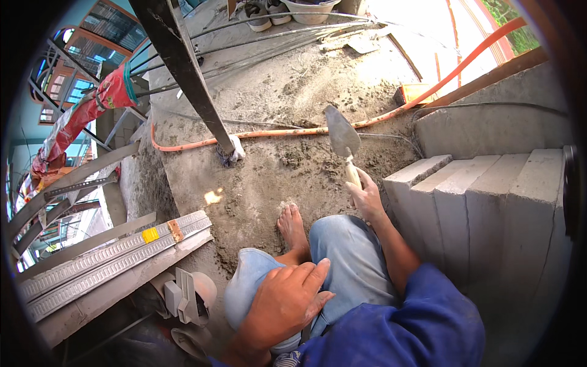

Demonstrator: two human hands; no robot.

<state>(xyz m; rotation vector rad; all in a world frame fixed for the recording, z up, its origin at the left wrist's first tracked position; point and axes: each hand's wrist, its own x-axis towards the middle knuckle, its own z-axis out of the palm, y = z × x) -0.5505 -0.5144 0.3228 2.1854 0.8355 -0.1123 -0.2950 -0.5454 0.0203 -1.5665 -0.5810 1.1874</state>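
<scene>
My right hand point(367, 200) is wrapped round the pale handle of a pointed trowel point(342, 133), its grey blade angled away from me over the mortar-smeared floor. The blade hangs across an orange hose point(269, 133), and I cannot tell whether the two touch. My left hand point(286, 301) is held over my lap, its back turned up and its fingers loosely extended, with nothing seen in it. Between my knees a bare foot point(292, 226) stands on the gritty floor.
Several grey blocks point(483, 183) stand in a row at the right. A dark metal post point(189, 79) slants down to the floor. Perforated metal strips point(122, 263) lie on a ledge at the left. Shoes point(260, 17), a white bucket point(310, 11) and long rods point(275, 40) are farther off.
</scene>
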